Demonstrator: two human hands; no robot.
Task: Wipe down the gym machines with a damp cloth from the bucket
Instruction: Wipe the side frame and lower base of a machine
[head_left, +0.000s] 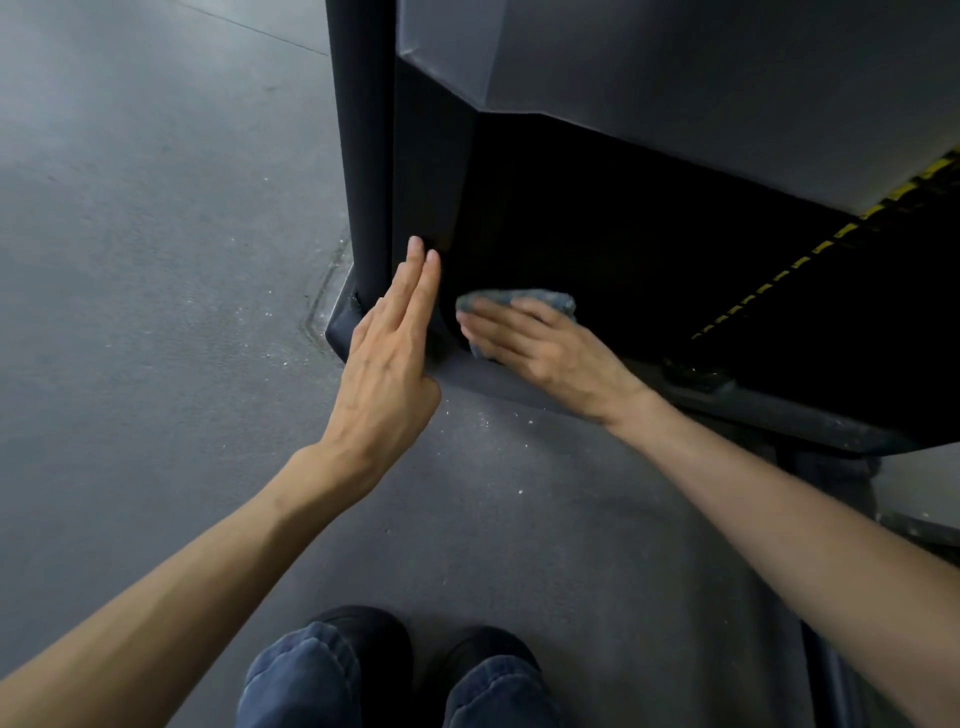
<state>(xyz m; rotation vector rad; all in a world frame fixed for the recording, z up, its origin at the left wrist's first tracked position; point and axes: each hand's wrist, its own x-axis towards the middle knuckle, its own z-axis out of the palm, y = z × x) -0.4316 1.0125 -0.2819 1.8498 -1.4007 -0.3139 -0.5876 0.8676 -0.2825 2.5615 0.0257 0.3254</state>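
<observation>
right hand (540, 348) flat, pressing cloth (545, 300) on machine (675, 78).

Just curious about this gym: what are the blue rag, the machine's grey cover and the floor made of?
Rag: soft fabric, perhaps microfibre, judging by its crumpled fuzzy folds. Cover: probably moulded plastic or painted metal, matte, with crisp facets. Floor: likely rubber or sealed concrete, matte grey, speckled, with seams.
</observation>
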